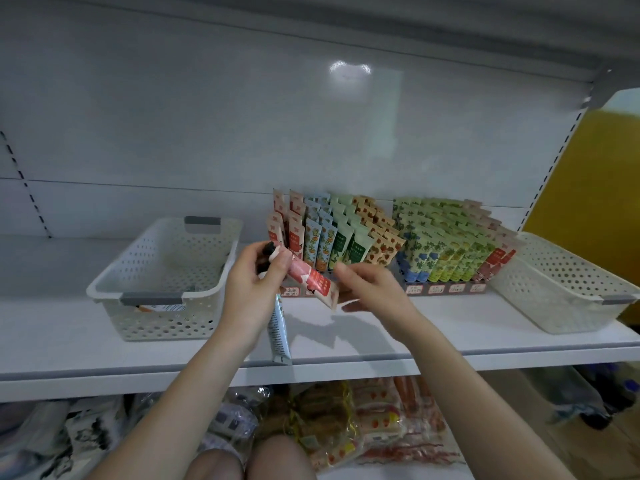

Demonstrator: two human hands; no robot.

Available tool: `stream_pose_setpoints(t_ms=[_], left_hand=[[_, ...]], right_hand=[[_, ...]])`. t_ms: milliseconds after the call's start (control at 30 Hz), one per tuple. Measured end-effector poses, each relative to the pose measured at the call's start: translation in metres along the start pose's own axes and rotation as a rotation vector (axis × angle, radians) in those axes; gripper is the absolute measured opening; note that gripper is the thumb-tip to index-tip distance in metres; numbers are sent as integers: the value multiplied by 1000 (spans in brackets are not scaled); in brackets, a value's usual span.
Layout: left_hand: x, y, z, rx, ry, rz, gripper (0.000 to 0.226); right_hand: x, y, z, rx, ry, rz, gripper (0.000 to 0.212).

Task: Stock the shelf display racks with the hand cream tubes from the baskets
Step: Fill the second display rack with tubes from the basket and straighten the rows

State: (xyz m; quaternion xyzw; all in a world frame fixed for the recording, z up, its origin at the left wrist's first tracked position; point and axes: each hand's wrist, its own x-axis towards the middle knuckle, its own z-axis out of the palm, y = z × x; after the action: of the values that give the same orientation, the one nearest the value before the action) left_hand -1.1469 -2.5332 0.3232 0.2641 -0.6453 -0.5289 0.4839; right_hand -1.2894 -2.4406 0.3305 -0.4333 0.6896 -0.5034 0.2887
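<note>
My left grip (256,282) is raised, wrist bent back, fingers and thumb curled round tubes (313,284). My right grip (374,292) sits just beside it, palm turned left, fingers loosely extended, holding nothing. Both bare forearms (194,386) rise from the bottom of the view, converging.

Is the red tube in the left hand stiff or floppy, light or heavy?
The red tube looks stiff: it juts sideways from the left hand without sagging. It seems light: that hand also grips a white tube. Its flat end should prevent rolling.
</note>
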Motion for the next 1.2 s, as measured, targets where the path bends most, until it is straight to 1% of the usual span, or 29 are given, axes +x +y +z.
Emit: stream_pose_setpoints(t_ms=[33,100,200,300,367,433,667,733,1000,1200], left_hand=[[-1,1,-1,-11,3,7,18],[-3,3,-2,-30,4,8,13],[-4,5,-8,-51,-7,-28,4],[-6,6,-16,-25,-41,-72,6],[-9,6,-20,7,-72,-102,7],[-11,5,-22,38,-100,-122,9],[-15,6,-23,60,-117,-124,15],[-15,6,-24,78,-118,-113,13],[-18,3,-25,63,-106,-125,12],[-18,3,-27,117,-123,-150,13]], right_hand=[[-2,-2,3,67,-55,39,21],[-4,-2,8,178,-81,75,17],[-5,-2,9,301,-15,99,13],[-5,-6,6,405,70,118,9],[-5,-10,3,506,94,102,5],[-6,-14,2,575,103,68,6],[-6,-16,2,568,120,24,8],[-6,-14,2,581,117,21,9],[-7,-12,5,697,111,65,12],[-7,-10,6,718,110,73,14]])
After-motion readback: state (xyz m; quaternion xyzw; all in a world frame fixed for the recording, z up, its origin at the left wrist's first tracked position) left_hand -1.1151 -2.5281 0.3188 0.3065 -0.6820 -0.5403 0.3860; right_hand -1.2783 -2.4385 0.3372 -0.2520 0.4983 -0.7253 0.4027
